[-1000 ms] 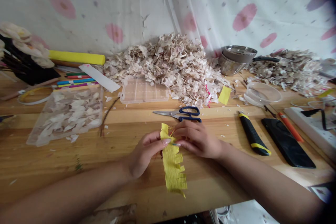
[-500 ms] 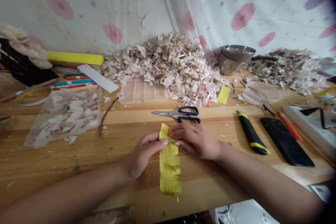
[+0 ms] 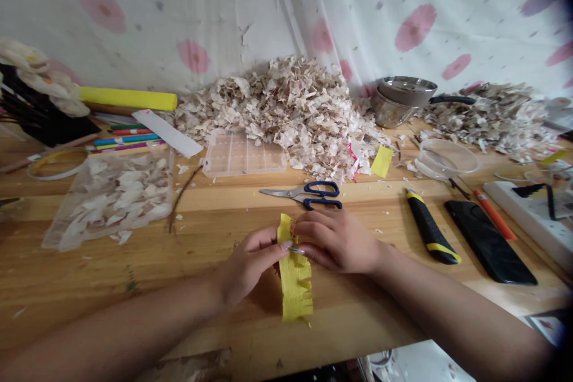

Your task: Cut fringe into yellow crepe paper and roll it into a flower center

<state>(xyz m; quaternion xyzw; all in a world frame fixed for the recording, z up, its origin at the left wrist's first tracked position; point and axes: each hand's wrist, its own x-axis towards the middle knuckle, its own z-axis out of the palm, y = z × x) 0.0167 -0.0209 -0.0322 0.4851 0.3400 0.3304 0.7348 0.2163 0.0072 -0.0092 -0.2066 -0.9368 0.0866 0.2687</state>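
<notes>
A yellow crepe paper strip (image 3: 296,283) with a fringed right edge hangs down over the wooden table (image 3: 215,215) between my hands. My left hand (image 3: 250,262) pinches the strip's upper left edge with thumb and forefinger. My right hand (image 3: 335,240) is closed on the strip's top right, fingers curled round it. Blue-handled scissors (image 3: 308,193) lie just beyond my right hand, apart from it.
A big heap of pale paper scraps (image 3: 286,110) fills the back. A clear compartment box (image 3: 244,161), a bag of white petals (image 3: 111,191), coloured pens (image 3: 128,137), and a yellow roll (image 3: 128,98) lie left. A black-yellow knife (image 3: 430,230), phone (image 3: 490,242), clear bowl (image 3: 445,158) and metal pot (image 3: 403,98) lie right.
The hanging part of the yellow strip has grown shorter as its top is gathered between my fingers. Both hands stay at the same spot.
</notes>
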